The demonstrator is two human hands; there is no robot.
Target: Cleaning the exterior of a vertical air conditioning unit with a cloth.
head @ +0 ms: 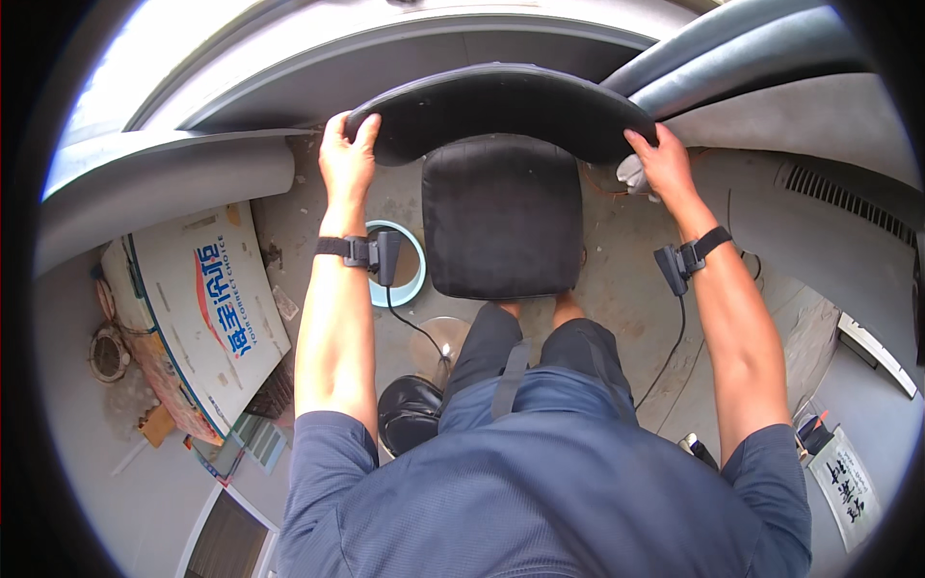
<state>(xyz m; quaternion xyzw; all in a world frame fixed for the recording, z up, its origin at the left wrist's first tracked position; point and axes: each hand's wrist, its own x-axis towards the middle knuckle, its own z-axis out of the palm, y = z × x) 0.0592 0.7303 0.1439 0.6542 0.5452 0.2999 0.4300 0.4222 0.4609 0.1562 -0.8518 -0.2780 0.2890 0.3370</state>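
Note:
A curved black chair backrest (506,101) spans the upper middle, dark and smooth. My left hand (348,148) grips its left end, thumb on the near face. At the opposite end, my right hand (661,155) holds it the same way. Just below sits a square black padded chair seat (502,217), in front of my legs. The backrest overlaps the seat's far edge in view; whether the two are joined cannot be told. A crumpled whitish cloth or paper (631,173) shows beside my right hand, and I cannot tell whether it touches the hand.
On the floor to the left stands a light-blue round tub (418,285). Farther left is a white freezer (209,289) bearing writing. Rolled grey sheets lie at left (181,173) and upper right (744,50). A black padded round seat (410,408) is near my left side.

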